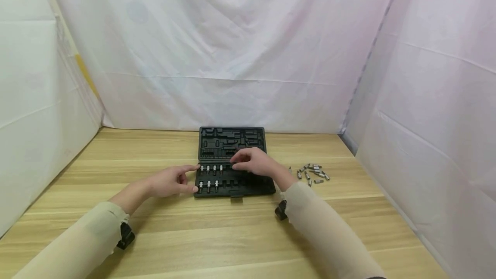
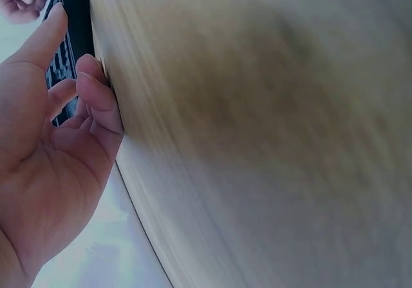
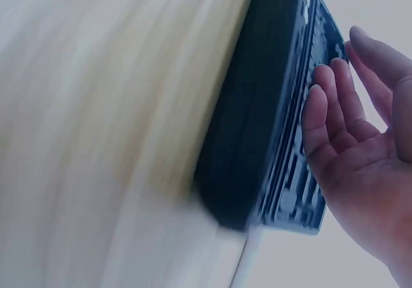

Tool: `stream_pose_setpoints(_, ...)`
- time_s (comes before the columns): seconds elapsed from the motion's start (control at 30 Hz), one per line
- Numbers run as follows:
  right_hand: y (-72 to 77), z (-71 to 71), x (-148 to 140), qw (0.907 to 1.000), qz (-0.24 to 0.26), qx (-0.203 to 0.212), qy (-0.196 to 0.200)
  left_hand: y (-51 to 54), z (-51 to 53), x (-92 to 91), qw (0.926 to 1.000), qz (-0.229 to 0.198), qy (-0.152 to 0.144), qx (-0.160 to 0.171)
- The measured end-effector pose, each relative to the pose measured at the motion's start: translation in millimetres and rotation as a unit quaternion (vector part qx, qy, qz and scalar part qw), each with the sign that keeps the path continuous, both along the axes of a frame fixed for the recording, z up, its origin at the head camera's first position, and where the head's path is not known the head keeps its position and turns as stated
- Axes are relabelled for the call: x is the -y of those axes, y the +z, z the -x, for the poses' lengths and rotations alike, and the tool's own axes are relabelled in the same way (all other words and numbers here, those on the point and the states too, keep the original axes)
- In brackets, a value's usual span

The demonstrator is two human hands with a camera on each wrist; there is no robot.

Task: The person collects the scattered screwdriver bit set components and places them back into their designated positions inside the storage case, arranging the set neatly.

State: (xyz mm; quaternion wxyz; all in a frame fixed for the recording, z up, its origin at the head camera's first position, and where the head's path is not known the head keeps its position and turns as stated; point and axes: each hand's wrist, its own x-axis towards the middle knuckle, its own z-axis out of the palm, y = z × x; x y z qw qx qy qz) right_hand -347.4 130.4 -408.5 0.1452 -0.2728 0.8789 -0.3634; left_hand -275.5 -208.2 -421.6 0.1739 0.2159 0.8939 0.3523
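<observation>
A black plastic tool case (image 1: 252, 188) lies open on the table, its lid (image 1: 232, 129) tipped back at the far side. Two rows of silver bit sockets (image 1: 215, 168) sit in slots in its left half. My left hand (image 1: 166, 182) touches the case's left edge, forefinger at the far end and thumb near the front corner. Above the middle of the case hovers my right hand (image 1: 257, 161), thumb and forefinger slightly apart, and no object shows between them. The right wrist view shows this hand's fingers (image 3: 315, 117) loosely bent beside the case.
Several loose bit sockets (image 1: 310, 172) are scattered on the wooden table (image 1: 217, 236) to the right of the case. White cloth (image 1: 232, 55) hangs behind the table and along both sides. A dark wrist-worn device (image 1: 125, 236) sits at each cuff.
</observation>
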Motion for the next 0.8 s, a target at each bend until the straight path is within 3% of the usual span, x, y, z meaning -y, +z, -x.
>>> stream_pose_setpoints(0.37,4.8,-16.7,-70.3,0.9987,-0.008,0.011,-0.049,1.1,-0.2,0.3,1.0,0.001,-0.002,0.002)
stream_pose_setpoints(0.8,-2.2,-23.6,-159.4,0.9959,-0.016,-0.027,-0.085,1.0,-1.3,-0.6,1.0,-0.004,-0.003,0.001)
